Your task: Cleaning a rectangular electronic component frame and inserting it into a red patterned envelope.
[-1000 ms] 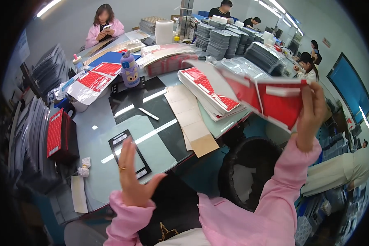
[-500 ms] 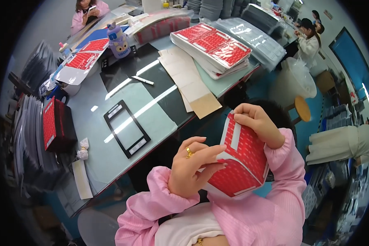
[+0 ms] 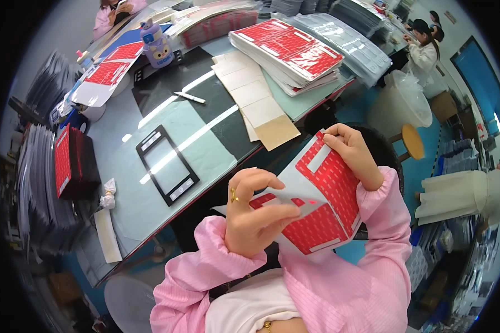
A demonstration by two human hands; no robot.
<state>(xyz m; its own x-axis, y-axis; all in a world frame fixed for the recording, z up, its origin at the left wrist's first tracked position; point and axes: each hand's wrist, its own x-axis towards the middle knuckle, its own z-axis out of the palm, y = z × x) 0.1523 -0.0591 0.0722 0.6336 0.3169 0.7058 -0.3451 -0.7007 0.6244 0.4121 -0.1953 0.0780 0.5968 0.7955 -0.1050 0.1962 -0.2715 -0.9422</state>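
A red patterned sheet with a white reverse and white label strips point(image 3: 333, 191) is held above my lap, bent across a crease. My right hand point(image 3: 354, 154) pinches its upper edge, thumb on the red face and fingers behind. With fingers curled, my left hand point(image 3: 250, 208) holds the white layer point(image 3: 297, 186), which stands lifted from the red lower part. Part of that white layer passes behind the left hand, so the exact finger contact is partly hidden. On the table beyond lies a black rectangular frame point(image 3: 166, 165).
Brown card strips point(image 3: 255, 100) and a stack of red printed sheets point(image 3: 289, 50) lie across the table. A lilac bottle point(image 3: 155, 47), a white pen point(image 3: 190, 97) and a red-sided black box point(image 3: 75, 164) are further left. A wooden stool point(image 3: 411, 142) stands at right.
My left hand has moved slightly left and up, lifting the white layer away from the red face. The sheet's bent shape has opened out. My right hand keeps its pinch, slightly higher.
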